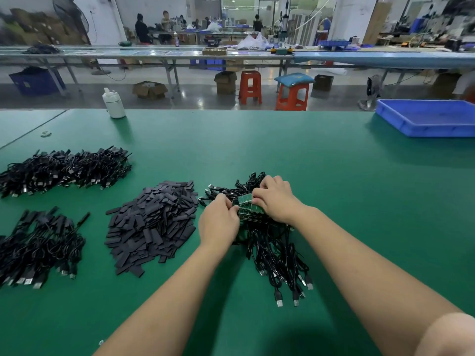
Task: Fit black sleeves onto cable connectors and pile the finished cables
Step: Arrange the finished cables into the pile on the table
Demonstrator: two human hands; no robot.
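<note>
A bundle of black USB cables (pixel 276 255) with bare green circuit-board connectors (pixel 248 205) lies at the table's centre. My left hand (pixel 218 222) grips the left side of the green boards with curled fingers. My right hand (pixel 276 197) curls over them from the right and pinches one. A heap of flat black sleeves (pixel 154 222) lies just left of my hands. Two piles of sleeved cables sit further left, one at the back (pixel 64 169) and one nearer (pixel 38 247).
The green table mat (pixel 334 188) stretches around the piles. A white bottle (pixel 113 103) stands at the far edge, left of centre. A blue plastic tray (pixel 429 116) sits at the far right. A small ring of tape (pixel 45 134) lies far left. Beyond are benches, stools and seated people.
</note>
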